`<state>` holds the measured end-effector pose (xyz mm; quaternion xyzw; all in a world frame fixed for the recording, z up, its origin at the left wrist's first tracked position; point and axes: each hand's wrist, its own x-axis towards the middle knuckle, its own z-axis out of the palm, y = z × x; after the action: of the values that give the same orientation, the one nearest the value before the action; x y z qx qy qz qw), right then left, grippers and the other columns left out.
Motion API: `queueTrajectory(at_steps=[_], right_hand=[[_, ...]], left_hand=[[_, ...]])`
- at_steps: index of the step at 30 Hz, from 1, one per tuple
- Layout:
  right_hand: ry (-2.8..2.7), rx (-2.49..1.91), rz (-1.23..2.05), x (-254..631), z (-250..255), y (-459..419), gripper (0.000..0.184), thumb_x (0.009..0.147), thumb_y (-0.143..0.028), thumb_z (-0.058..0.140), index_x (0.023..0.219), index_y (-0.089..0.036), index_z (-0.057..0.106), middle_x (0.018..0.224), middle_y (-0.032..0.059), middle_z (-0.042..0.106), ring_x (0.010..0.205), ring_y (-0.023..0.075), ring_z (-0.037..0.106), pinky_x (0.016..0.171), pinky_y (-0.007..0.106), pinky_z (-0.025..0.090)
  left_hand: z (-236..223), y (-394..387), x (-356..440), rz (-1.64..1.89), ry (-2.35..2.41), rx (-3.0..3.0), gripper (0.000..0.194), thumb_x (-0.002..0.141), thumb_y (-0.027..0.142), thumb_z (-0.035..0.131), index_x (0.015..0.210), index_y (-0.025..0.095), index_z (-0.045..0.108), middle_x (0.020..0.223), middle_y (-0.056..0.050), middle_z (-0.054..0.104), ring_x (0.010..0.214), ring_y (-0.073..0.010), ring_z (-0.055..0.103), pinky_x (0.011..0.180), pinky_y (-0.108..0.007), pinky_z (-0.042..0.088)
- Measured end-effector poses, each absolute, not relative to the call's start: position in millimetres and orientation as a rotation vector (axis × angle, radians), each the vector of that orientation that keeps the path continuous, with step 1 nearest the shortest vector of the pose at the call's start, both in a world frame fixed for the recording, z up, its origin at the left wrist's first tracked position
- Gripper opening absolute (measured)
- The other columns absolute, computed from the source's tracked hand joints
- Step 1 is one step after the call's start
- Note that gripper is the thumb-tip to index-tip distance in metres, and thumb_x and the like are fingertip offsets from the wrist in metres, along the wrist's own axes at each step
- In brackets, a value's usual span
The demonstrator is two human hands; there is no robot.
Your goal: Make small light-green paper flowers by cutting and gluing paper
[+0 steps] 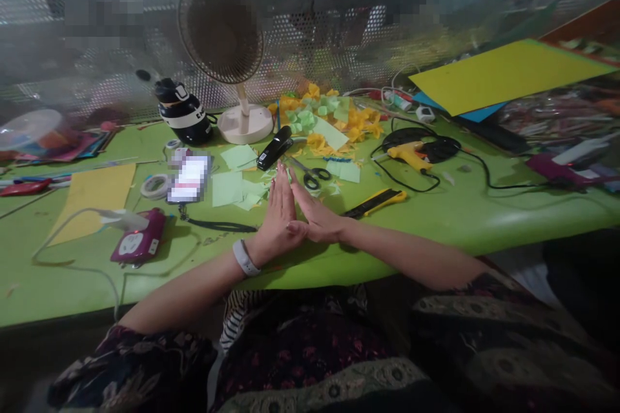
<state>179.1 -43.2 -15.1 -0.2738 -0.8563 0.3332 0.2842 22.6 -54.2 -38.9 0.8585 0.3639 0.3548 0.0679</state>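
My left hand (282,216) and my right hand (317,213) meet palm to palm above the front of the table, fingers stretched out and pointing away from me. A small greenish speck shows between the fingertips; I cannot make out whether anything lies between the palms. Just beyond the fingers are dark-handled scissors (311,178) and a black stapler (275,147). A yellow-and-black utility knife (375,203) lies right of my right wrist. Pale green paper squares (227,188) are spread left of my left hand.
Behind stand a fan (245,124), a black bottle (186,119) and a heap of orange and green paper pieces (356,126). A yellow glue gun (411,153) with its cord lies to the right. Power strips (139,239) and a phone (190,179) sit on the left.
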Motion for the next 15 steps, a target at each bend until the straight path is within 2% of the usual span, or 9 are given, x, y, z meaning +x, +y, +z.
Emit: queueTrajectory(at_steps=[5, 9, 12, 15], right_hand=[[-2.297, -0.709, 0.924, 179, -19, -43, 0.118, 0.085, -0.084, 0.041, 0.159, -0.018, -0.023, 0.169, 0.0113, -0.018, 0.156, 0.0305, -0.014, 0.127, 0.053, 0.001], [-2.209, -0.760, 1.045, 179, -15, -43, 0.119, 0.081, -0.087, 0.040, 0.162, -0.019, -0.016, 0.170, 0.0099, -0.014, 0.157, 0.0321, -0.010, 0.127, 0.054, 0.001], [-2.032, -0.872, 1.192, 180, -10, -41, 0.105, 0.088, -0.082, 0.036, 0.164, -0.023, -0.006, 0.171, 0.0068, -0.006, 0.158, 0.0314, 0.001, 0.127, 0.054, 0.009], [-1.881, -0.934, 1.241, 181, -11, -37, 0.085, 0.098, -0.069, 0.033, 0.164, -0.021, 0.009, 0.171, 0.0082, 0.010, 0.157, 0.0295, 0.011, 0.126, 0.054, 0.013]], left_hand=[[-38, -58, 24, 1.023, 1.069, 2.545, 0.110, 0.086, 0.031, 0.055, 0.155, 0.019, -0.029, 0.166, -0.014, -0.027, 0.154, -0.0396, -0.013, 0.127, -0.059, 0.009], [-37, -53, 23, 1.045, 1.061, 2.461, 0.114, 0.086, 0.036, 0.062, 0.156, 0.020, -0.026, 0.167, -0.016, -0.021, 0.154, -0.0394, -0.011, 0.127, -0.059, 0.008], [-32, -43, 18, 1.018, 1.003, 2.290, 0.106, 0.090, 0.035, 0.060, 0.158, 0.021, -0.020, 0.170, -0.017, -0.008, 0.156, -0.0359, -0.002, 0.127, -0.057, 0.016], [-29, -33, 14, 1.008, 0.966, 2.056, 0.096, 0.092, 0.020, 0.051, 0.159, 0.025, -0.018, 0.170, -0.015, 0.006, 0.156, -0.0300, 0.014, 0.126, -0.053, 0.023]])
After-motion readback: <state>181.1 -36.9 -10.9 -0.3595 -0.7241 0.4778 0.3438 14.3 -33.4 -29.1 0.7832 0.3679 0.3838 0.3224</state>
